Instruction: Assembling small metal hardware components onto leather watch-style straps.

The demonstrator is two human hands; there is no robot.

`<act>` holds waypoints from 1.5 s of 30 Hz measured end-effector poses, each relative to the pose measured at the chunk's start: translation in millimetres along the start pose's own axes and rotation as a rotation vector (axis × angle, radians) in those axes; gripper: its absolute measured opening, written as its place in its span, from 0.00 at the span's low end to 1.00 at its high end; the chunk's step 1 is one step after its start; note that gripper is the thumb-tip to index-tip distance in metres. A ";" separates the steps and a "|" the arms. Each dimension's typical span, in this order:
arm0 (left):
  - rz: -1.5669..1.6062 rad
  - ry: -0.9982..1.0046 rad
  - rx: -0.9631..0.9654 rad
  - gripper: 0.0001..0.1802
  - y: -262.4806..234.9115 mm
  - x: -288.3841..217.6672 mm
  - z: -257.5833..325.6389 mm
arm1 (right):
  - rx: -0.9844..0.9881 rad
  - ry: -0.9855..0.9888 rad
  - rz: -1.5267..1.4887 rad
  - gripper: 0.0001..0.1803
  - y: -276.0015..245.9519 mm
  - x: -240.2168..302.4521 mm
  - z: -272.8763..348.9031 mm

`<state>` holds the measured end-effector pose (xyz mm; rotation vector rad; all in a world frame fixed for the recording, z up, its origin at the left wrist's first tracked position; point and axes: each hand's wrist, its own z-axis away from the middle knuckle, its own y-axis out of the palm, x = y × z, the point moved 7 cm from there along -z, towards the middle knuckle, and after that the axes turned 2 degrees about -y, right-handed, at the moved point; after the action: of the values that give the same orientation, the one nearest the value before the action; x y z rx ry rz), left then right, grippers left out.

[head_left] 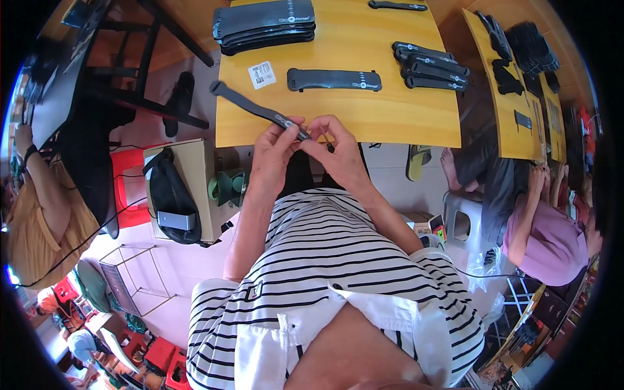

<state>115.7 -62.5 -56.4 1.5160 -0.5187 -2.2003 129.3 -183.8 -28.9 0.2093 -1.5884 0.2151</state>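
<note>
A long dark grey strap (246,104) with a rounded far end slants over the near left part of the yellow table. My left hand (272,151) pinches it close to its lower end, thumb on top. At that lower end, the fingers of my right hand (340,156) are bent round the tip, thumb and forefinger closing on it. What lies between the right fingertips is partly hidden. Just beyond my hands lies a wider flat grey strap (335,80) with printing, and left of it a white printed label (262,75).
The yellow table (403,117) holds a stack of wide grey straps (263,26) at the far left, a pile of narrow straps (432,65) at right and one strap (398,5) at the far edge. A cardboard box (207,188) stands below left. People sit at tables on both sides.
</note>
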 end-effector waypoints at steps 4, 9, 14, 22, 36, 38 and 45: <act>0.102 -0.011 -0.029 0.12 -3.3 -10.0 0.0 | -0.016 0.166 -0.146 0.09 -17.2 15.0 8.8; 0.122 -0.019 -0.033 0.12 2.7 -12.8 1.5 | 0.076 0.180 -0.063 0.14 -22.0 15.9 20.5; 0.165 -0.009 -0.046 0.12 7.8 -12.1 3.3 | 0.107 0.099 0.116 0.16 -18.1 30.7 25.3; 0.108 0.034 -0.093 0.11 8.7 -15.2 5.7 | 0.149 0.074 0.186 0.19 -7.6 33.9 23.7; 0.092 0.059 -0.087 0.12 10.6 -17.6 2.7 | 0.201 0.276 -0.084 0.24 -8.8 28.3 23.7; 0.060 0.072 -0.086 0.12 10.8 -17.9 3.3 | 0.212 0.285 -0.110 0.24 -7.3 28.2 23.5; 0.040 0.106 -0.097 0.12 11.2 -18.5 4.5 | 0.215 0.351 -0.264 0.23 -4.7 25.2 23.5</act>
<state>118.8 -61.8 -34.6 1.5477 -0.3996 -2.0712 107.2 -194.6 -4.3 0.5167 -1.1743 0.2036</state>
